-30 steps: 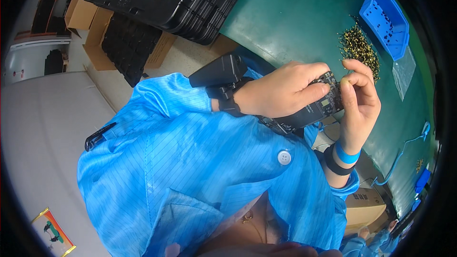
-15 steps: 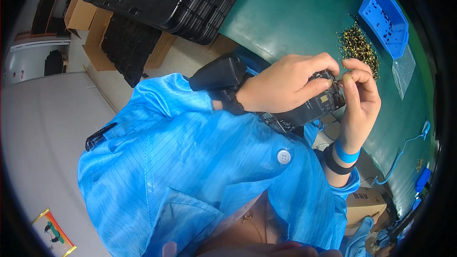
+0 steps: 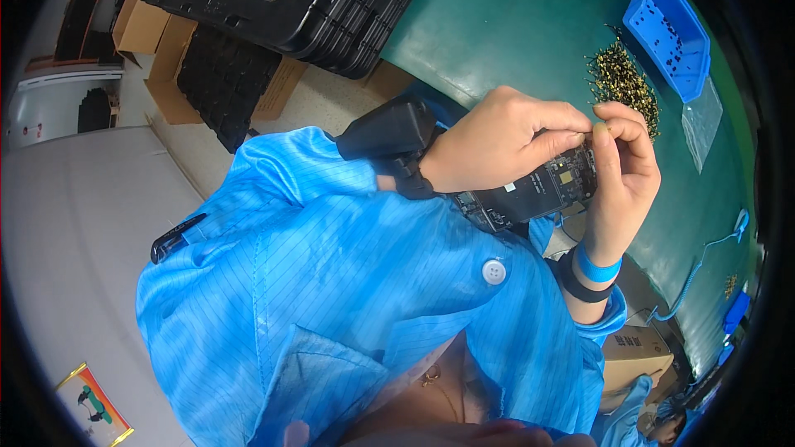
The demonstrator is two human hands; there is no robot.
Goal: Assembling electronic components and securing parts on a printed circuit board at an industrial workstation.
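My left hand [image 3: 505, 136] grips a dark phone frame with a circuit board [image 3: 538, 190] along its upper edge. The left thumb and index finger are pinched at the board's far corner. My right hand [image 3: 625, 153] meets them there, its thumb and index finger pressed together against the left fingertips. Whatever sits between those right fingers is too small and hidden to make out. The phone frame's lower end is close to my blue smock. Just beyond my right hand lies a heap of small black and gold parts [image 3: 623, 79] on the green mat.
A blue bin [image 3: 667, 33] with small dark pieces stands at the far right beside a clear plastic bag [image 3: 702, 128]. Stacked black trays [image 3: 331, 12] carry circuit boards at the upper left. A blue coiled cord [image 3: 691, 277] lies on the green mat [image 3: 489, 16].
My left hand has shifted slightly right, and its fingertips have closed in on the right hand's at the corner. The phone frame has tilted a little. My right hand has barely moved.
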